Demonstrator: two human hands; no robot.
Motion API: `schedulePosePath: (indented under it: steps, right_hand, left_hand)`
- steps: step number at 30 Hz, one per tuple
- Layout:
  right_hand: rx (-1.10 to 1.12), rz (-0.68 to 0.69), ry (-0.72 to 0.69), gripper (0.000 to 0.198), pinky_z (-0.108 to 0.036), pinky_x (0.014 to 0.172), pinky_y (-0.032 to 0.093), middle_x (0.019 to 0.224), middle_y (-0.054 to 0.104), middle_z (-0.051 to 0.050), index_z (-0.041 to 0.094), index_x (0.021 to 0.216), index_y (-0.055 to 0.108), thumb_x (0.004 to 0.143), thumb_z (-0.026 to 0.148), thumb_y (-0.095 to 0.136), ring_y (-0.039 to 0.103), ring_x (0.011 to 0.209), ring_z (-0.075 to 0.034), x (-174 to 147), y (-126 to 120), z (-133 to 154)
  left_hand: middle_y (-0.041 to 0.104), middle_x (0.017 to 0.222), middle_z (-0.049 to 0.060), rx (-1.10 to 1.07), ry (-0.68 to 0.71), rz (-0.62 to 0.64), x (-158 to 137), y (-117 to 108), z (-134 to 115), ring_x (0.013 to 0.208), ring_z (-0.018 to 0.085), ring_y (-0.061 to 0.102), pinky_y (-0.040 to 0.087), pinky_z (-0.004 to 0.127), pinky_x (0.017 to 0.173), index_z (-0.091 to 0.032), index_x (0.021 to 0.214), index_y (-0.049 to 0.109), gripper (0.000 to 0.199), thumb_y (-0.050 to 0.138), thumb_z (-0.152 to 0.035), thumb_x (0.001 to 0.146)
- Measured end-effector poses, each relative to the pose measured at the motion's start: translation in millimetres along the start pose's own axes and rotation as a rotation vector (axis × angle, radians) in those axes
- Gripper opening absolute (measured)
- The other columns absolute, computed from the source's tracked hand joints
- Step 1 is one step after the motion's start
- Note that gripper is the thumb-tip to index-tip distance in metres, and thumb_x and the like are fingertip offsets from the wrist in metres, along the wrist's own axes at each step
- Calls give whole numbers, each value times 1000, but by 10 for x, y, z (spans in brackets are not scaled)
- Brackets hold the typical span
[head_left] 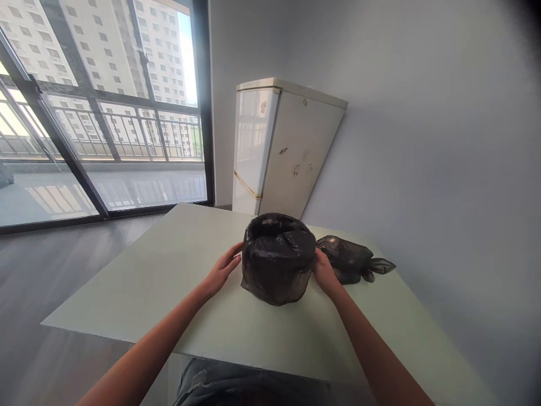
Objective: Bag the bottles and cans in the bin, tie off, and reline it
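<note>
A black plastic bag (276, 276) stands upright on the pale table (139, 276), its mouth facing up and its sides rounded out. What it holds, if anything, cannot be made out. My left hand (222, 270) is at its left side, fingers stretched and thumb apart, fingertips at the plastic. On the opposite side, my right hand (324, 270) touches the bag's edge; its fingers are mostly hidden. Just right of that hand lies a second, knotted black plastic bag (349, 259), filled with something I cannot make out.
Beyond the table stands an old white refrigerator (302, 146) with stained patches. A grey wall (443, 169) runs along the right. Large glass sliding doors (127, 124) are at the left, with a balcony outside. The table's near edge is close to my body.
</note>
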State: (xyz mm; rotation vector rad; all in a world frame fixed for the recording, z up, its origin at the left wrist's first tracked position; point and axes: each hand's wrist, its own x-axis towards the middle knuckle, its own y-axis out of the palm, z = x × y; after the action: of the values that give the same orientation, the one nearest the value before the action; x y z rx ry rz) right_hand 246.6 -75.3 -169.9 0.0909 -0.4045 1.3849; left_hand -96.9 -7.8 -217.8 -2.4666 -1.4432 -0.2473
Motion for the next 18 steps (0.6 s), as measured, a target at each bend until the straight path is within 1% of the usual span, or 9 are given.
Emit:
schedulePosePath:
  steps: [3,5,7,8,10,12,13,15,18]
  right_hand:
    - [-27,56,77,42,-47,99,56,114,76,-12,23,110,74,83,55,80,69,107,-31,-31,-80,89]
    - [-24,-13,92,46,-47,102,56,127,72,-12,25,121,70,91,60,70,67,118,-30,-50,-134,191]
    - [39,-66,63,52,-46,112,51,151,59,-11,30,139,60,101,65,52,57,139,-28,-90,-144,267]
    - [78,-52,35,58,-45,117,47,161,49,-9,32,149,52,103,67,46,48,148,-27,-119,-125,277]
    - [89,29,-16,76,-47,124,40,169,38,-10,31,160,41,99,75,49,37,156,-28,-192,-44,224]
    - [-13,67,-34,90,-52,123,41,161,48,-15,28,158,45,87,80,64,44,152,-33,-270,71,94]
    - [-76,64,-32,90,-54,120,45,152,56,-17,27,153,51,82,79,72,51,145,-35,-307,128,22]
    - [-141,53,-18,76,-51,108,56,137,68,-14,28,141,61,81,70,79,65,130,-35,-370,219,-92]
    - [-153,65,-72,54,-40,92,64,127,73,-10,30,132,65,88,57,79,74,115,-32,-435,271,-133]
  left_hand:
    - [32,172,12,-52,81,81,-30,43,-169,157,35,36,33,51,130,-27,167,31,91,69,-63,92]
    - [31,172,13,47,112,81,-28,76,-196,158,38,32,28,52,131,-27,168,28,108,83,-62,81]
    - [39,168,15,155,114,46,-6,111,-156,155,39,37,31,54,129,-26,167,30,109,86,-58,79]
    - [44,165,16,188,112,37,9,127,-122,151,39,42,35,54,127,-25,165,32,105,86,-56,80]
    - [53,157,17,210,110,44,44,153,-50,144,39,50,43,54,121,-23,163,36,100,85,-53,82]
    - [57,153,17,208,111,59,75,163,1,140,39,54,46,54,118,-23,162,38,100,87,-51,79]
    - [57,152,16,213,108,67,89,160,17,139,40,54,47,55,118,-23,160,39,100,88,-51,78]
    - [58,151,16,227,92,77,113,139,37,138,41,55,47,56,118,-23,157,44,98,90,-51,75]
    - [63,146,14,215,39,119,140,77,81,134,42,58,50,56,114,-22,149,52,93,93,-51,71]
